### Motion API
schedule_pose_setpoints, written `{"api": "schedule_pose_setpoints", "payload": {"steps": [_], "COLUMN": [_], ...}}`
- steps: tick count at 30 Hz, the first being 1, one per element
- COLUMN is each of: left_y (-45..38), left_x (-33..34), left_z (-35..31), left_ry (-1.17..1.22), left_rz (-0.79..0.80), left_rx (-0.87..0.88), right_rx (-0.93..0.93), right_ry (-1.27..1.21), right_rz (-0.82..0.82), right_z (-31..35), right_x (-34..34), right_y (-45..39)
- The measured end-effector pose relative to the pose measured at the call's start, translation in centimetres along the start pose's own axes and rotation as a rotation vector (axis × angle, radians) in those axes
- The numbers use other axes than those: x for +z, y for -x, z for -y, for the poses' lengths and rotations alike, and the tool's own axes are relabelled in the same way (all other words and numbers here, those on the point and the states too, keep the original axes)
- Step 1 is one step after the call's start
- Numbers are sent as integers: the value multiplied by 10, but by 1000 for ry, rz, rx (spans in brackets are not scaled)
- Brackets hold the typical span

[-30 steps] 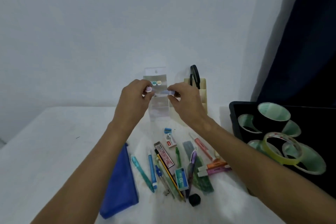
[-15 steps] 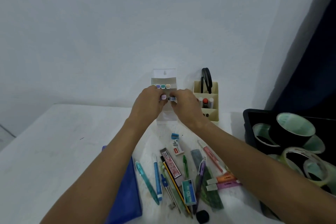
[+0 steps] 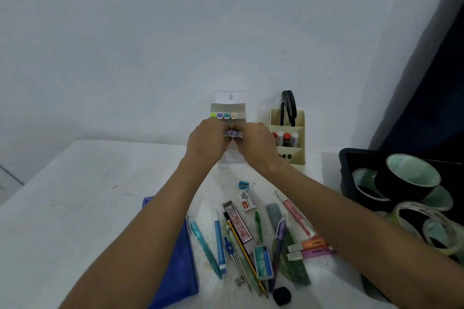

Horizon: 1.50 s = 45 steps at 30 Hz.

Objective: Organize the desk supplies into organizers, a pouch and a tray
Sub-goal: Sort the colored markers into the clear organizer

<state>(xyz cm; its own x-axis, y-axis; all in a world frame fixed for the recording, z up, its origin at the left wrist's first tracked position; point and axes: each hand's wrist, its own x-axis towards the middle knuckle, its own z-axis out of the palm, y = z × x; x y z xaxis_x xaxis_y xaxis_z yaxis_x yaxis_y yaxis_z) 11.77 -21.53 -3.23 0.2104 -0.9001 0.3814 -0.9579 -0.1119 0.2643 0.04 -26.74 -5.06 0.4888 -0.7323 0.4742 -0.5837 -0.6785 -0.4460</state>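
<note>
A clear stepped organizer (image 3: 229,99) stands against the wall, with several colour-capped markers in its upper tier. My left hand (image 3: 207,142) and my right hand (image 3: 256,144) meet at its lower tier, fingers curled around two small purple-and-grey capped markers (image 3: 231,133) held upright there. Loose pens, a pencil, lead boxes, an eraser (image 3: 247,199) and a blue sharpener (image 3: 243,185) lie on the white desk nearer to me. A blue pouch (image 3: 175,266) lies under my left forearm.
A beige organizer (image 3: 288,158) with black scissors and glue sticks stands right of the clear one. A black tray (image 3: 345,170) with several tape rolls sits at the right edge. A dark curtain hangs at the far right.
Both hands moved forward from mid-air to the clear organizer and lowered the markers to its lower tier. The camera also tilted and shifted closer.
</note>
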Motion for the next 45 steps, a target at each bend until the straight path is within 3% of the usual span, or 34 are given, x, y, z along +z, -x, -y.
{"api": "schedule_pose_setpoints", "payload": {"steps": [17,23,28,35,38,41,45], "left_y": [-1,2,10,41,60,76,86], "left_x": [24,19,17,-8,-12,-8,12], "left_z": [4,4,-2,-12,-16,-29,-56], "left_ry": [34,42,77,172,177,200,186], "left_rz": [-30,77,127,57,80,195,420], "left_rx": [-125,-95,-42,-27,-66,-52,101], "right_rx": [38,66,85,38,4,11,84], "right_ry": [89,141,58,-113,-121,-65,83], "right_rz": [-13,49,181,185,260,476,740], "right_z": [-2,-7,-6,10,9,-8,-35], "right_x": [13,5,-4,-45,-71,-95,-117], "right_y": [2,0,3,27,53,83,113]}}
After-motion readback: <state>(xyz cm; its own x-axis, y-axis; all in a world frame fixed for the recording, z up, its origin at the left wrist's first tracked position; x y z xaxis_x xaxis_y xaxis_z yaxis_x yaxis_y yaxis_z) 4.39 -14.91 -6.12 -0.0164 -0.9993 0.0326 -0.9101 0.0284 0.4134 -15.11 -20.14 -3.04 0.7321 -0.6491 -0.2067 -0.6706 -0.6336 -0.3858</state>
